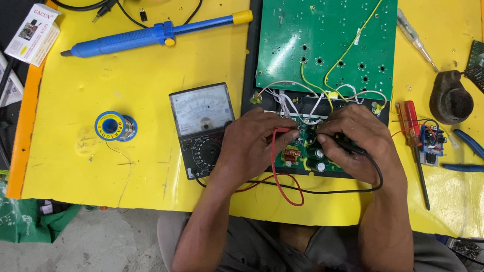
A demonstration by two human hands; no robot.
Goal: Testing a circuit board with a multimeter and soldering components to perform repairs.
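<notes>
Both probes are down on the small component board (304, 152), low between the two hands. The left hand (254, 146) has its grip pinched on the red probe (282, 130); the right hand (354, 143) pinches the black probe (348, 144). Tips want steady, separate contacts. Just left of the left grip sits the analog multimeter (202, 127) on the yellow counter (87, 162); beyond both grips lies the large green circuit board (330, 30).

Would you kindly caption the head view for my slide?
Left hand and right hand press probes onto a circuit board beside an analog multimeter.
</notes>
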